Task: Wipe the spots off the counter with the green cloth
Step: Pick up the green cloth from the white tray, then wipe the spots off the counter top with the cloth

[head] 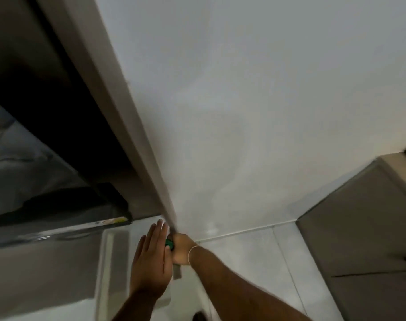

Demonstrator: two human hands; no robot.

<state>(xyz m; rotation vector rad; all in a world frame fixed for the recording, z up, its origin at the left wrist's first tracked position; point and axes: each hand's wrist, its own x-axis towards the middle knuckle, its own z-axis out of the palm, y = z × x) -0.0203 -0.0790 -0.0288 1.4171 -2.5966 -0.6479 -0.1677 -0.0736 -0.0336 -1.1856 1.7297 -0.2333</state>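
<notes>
White wall (243,100), right hand (182,250) gripping green cloth (170,243) at panel edge (137,135)

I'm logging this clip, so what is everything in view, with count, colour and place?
green cloth: one, green, only a bit shows, gripped in the right hand
panel edge: one, beige-grey, running diagonally down to the hands
wall: one, white, upper right
floor tiles: several, pale grey, bottom centre
cabinet: one, grey-brown, right
steel surface: one, shiny grey, lower left
left hand: one, open, flat beside the panel edge
right hand: one, closed on the cloth, thin wrist band
</notes>
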